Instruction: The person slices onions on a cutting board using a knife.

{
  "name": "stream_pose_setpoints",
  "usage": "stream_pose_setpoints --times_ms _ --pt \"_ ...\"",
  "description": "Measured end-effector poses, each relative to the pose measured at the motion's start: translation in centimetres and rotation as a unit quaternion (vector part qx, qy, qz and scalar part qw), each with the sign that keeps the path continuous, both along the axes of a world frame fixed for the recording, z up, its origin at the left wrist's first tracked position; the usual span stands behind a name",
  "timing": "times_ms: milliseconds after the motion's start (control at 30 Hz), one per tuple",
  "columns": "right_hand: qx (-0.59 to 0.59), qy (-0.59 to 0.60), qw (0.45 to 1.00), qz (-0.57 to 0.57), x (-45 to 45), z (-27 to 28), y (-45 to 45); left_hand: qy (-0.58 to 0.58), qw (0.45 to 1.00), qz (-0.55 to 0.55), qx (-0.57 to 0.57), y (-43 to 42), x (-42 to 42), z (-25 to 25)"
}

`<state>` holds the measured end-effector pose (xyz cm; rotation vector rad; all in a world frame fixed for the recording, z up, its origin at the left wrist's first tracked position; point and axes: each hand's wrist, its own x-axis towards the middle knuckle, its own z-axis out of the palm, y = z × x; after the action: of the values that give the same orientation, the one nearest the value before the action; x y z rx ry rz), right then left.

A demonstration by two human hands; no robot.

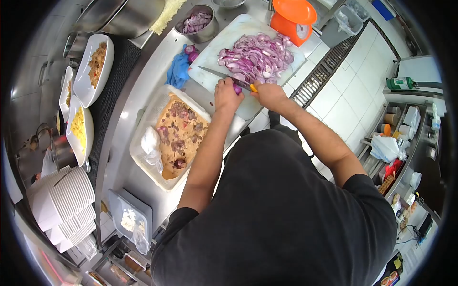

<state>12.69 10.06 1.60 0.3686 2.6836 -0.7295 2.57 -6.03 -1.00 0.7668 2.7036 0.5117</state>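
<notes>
My left hand (227, 96) is closed on a piece of red onion (237, 89) near the front edge of the white cutting board (207, 55). My right hand (269, 96) grips a knife (213, 72) by its handle, part of which shows yellow. The blade points left across the board, just beyond the left fingers. Past the knife lies a broad heap of sliced red onion (255, 57). Fingers hide part of the onion piece and most of the knife handle.
Left of the board are a blue cloth (178, 69), whole onions (192, 57) and a metal pot (210, 32) of sliced onion. An orange scale (285, 29) stands at the board's far right corner. A white tub (138, 143) with onion scraps sits nearer. Filled white dishes (108, 61) line the left shelf.
</notes>
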Motion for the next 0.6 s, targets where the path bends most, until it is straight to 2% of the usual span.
stream_pose_setpoints --times_ms 167,300,433,600 --pt "0.043 0.048 0.997 0.029 -0.1 0.2 -0.2 -0.054 0.996 0.028 0.065 -1.3 -0.3 0.2" --pt "0.080 0.052 0.994 0.049 0.5 2.2 -1.0 -0.028 0.995 -0.001 0.093 -2.2 -0.3 -0.8" --pt "0.036 0.033 0.999 0.006 0.7 -0.9 -2.4 -0.030 0.993 0.005 0.112 -2.1 -0.4 -1.5" --pt "0.036 0.022 0.998 0.041 -0.2 1.4 -2.0 -0.048 0.992 0.018 0.113 -1.8 -0.5 -1.1"
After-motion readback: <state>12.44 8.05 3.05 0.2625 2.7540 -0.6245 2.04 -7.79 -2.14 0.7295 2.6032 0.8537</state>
